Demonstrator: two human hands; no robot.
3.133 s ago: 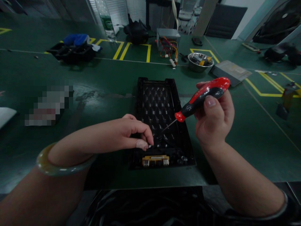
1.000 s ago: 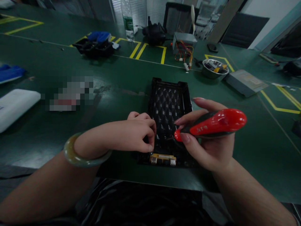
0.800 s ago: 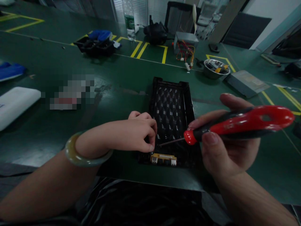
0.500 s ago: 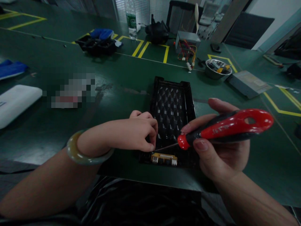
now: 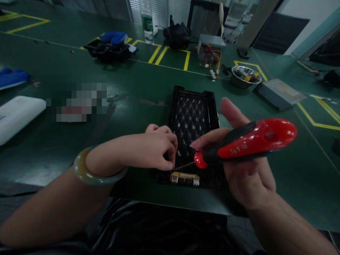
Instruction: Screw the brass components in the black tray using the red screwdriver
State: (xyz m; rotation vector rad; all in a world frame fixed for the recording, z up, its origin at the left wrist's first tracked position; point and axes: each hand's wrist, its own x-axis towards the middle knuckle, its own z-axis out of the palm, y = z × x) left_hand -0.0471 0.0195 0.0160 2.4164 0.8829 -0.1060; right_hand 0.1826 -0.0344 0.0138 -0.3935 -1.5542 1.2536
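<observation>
A black plastic casing [image 5: 193, 113] with a quilted inner pattern lies on the green table, a gold connector board [image 5: 184, 177] at its near end. My left hand [image 5: 151, 150], a pale bangle on its wrist, is pinched closed at the casing's near left corner, right where the screwdriver's tip meets it; what the fingers pinch is too small to make out. My right hand [image 5: 244, 166] holds a red and black screwdriver [image 5: 247, 143], its thin shaft pointing left toward the left fingertips. The thumb is lifted off the handle.
A metal bowl with tools [image 5: 241, 75], a power supply with coloured wires [image 5: 211, 49], a flat grey drive [image 5: 278, 92], a water bottle [image 5: 145, 19], a black tray with a blue object [image 5: 110, 47] and a white box [image 5: 16, 115] are on the green table [image 5: 132, 92].
The right hand has kept shifting its grip on the screwdriver, rolling the handle; its tip stays by the left fingertips. The left hand stays pinched at the casing's corner.
</observation>
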